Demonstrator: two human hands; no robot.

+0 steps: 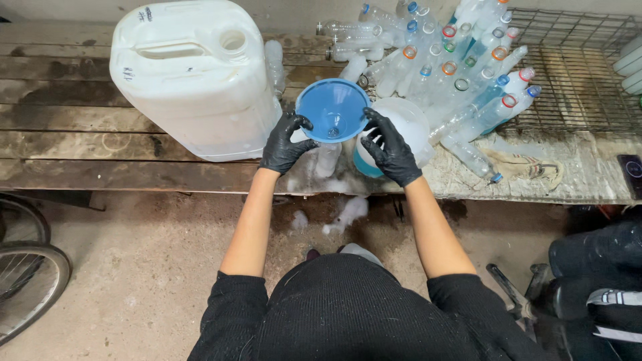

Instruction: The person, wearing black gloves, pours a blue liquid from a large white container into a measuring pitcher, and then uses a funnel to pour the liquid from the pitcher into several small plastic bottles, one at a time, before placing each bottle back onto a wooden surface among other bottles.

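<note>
1. Black-sleeved arms reach forward from the person's dark torso at the bottom of the view; both hands wear black gloves.
2. Left hand (285, 144) curls its fingers against the left rim of the blue funnel (332, 109), thumb and fingertips bent onto the edge and gripping it.
3. Right hand (390, 148) has its fingers spread and pressed over the side of a white jug (409, 126) with blue liquid showing low down, just right of the funnel; the fingertips reach up beside the funnel's right rim. Whether they touch the rim cannot be told.
4. Seen from above, the funnel is upright, its mouth open to the camera, its spout going down into a clear bottle (328, 159) that stands between the two hands near the front edge of the wooden bench (80, 127).
5. White foam or spill lies on the bench edge around that bottle and on the concrete floor (154, 267) just below it.
6. Left of the funnel, nearly touching the left hand, a large white jerrycan (190, 73) lies on its side, its round opening uncapped.
7. Behind and to the right, a heap of empty clear plastic bottles (461, 73) with coloured cap rings spreads over the bench and onto a wire grid (582, 73).
8. A crumpled rag (528, 167) lies near the heap's front edge.
9. Part of a bicycle wheel (27, 281) shows at far left on the floor.
</note>
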